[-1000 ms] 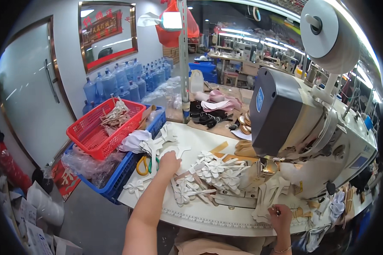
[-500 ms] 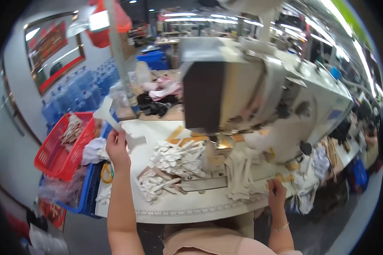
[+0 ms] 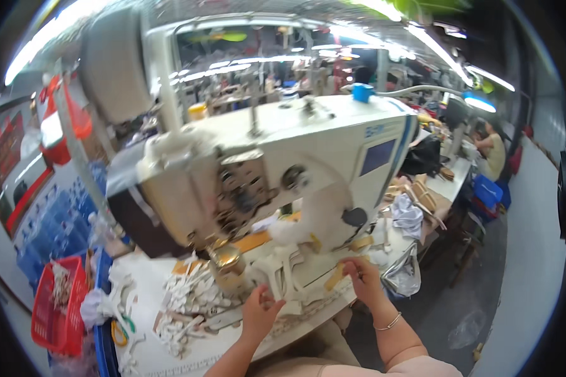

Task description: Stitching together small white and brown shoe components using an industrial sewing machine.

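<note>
My left hand (image 3: 262,312) is at the table's front, thumb and fingers apart, close beside a stack of long white cut pieces (image 3: 286,270). To its right, my right hand (image 3: 362,279) has its fingers drawn together next to a tan strip (image 3: 334,277); what it pinches, if anything, is too blurred to make out. A large white sewing machine (image 3: 333,147) stands over the stack, its metal foot area (image 3: 225,256) to the left. Left of that lies a heap of small white pieces (image 3: 192,292). A white forked piece (image 3: 121,292) rests at the table's left edge.
A red basket (image 3: 60,308) and a blue crate (image 3: 102,336) adjoin the table's left side, with yellow-handled scissors (image 3: 118,333) close by. Grey-white cloth (image 3: 407,215) lies at the right. Blue water bottles (image 3: 56,220) stand behind the basket. Another person (image 3: 492,151) sits far right.
The view has swung right. My left hand has let go of the white forked piece and come from the left side to the central stack. My right hand has moved closer to it.
</note>
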Tool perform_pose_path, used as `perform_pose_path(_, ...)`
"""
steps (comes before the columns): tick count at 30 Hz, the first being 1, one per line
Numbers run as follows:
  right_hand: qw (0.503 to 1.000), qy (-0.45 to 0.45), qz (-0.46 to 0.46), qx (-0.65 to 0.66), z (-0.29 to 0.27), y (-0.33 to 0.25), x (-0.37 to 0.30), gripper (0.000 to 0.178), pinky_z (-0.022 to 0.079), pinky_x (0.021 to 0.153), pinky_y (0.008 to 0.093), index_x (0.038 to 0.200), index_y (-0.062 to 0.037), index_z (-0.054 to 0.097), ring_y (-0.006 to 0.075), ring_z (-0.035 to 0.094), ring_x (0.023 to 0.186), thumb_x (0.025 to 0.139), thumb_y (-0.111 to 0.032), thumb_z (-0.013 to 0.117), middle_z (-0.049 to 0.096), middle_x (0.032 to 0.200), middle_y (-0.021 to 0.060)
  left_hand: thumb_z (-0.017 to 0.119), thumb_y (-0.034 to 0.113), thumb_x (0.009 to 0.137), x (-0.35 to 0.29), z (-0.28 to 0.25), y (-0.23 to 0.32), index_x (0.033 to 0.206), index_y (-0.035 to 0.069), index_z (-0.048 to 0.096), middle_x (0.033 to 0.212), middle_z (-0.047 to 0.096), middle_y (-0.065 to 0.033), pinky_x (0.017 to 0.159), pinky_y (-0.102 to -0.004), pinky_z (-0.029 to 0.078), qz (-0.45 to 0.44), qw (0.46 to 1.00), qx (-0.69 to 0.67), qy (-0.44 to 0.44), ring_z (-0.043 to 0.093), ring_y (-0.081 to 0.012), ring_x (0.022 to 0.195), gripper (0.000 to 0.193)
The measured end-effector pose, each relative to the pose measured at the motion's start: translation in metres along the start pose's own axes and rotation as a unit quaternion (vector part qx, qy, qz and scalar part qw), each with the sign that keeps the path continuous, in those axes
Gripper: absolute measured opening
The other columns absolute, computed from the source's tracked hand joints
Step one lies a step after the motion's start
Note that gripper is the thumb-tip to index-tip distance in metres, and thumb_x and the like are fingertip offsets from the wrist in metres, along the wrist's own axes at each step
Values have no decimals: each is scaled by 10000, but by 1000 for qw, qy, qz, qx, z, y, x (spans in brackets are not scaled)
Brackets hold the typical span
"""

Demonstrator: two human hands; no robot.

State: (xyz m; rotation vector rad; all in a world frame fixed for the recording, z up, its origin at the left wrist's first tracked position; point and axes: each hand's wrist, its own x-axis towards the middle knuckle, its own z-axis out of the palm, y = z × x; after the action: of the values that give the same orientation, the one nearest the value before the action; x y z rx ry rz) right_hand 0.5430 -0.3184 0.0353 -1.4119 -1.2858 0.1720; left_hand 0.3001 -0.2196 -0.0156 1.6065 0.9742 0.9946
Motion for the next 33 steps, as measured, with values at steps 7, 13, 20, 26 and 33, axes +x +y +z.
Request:
perform_pose_path(7,951,264,-152,-52,-75,-4,88,234,468,733,236,1125,9,571,145,579,889,945,-120,495,581,992,95,613,269,866,-68,-31,-40,1283,57,485,1391,383,-185,1061,-435,269,121,935,325,-69,324,-362,1295,485)
perform_pose_path(13,924,335,-174,-68,-68,0,140,377,464,799,267,1250,-15,520,227,573,960,875,26,509,515,1183,147,641,98,812,-105,-27,13,1149,33,568,1222,520,-203,902,-432,432,143,919,367,-26,506,-384,1092,351)
perform_pose_path(20,922,331,-181,-89,-56,0,146,493,470,833,293,1274,-37,499,291,544,1053,807,118,481,445,1253,186,618,92,814,-110,-17,23,1121,71,584,1177,554,-164,884,-425,463,134,828,530,-128,542,-356,1059,310)
perform_pose_path(26,901,347,-233,-116,-42,-22,130,364,477,697,261,1135,-32,589,217,573,876,819,124,498,527,1094,140,583,90,815,-106,-19,-42,1120,72,593,1190,555,-144,876,-399,473,283,857,429,-40,554,-328,1056,305)
perform_pose_path(33,989,-112,-89,-30,59,-17,19,101,441,529,352,754,-41,627,274,559,592,710,-70,713,556,675,107,651,52,701,-101,-20,-21,922,105,658,978,626,-28,764,-323,499,342,873,347,16,609,-216,897,227)
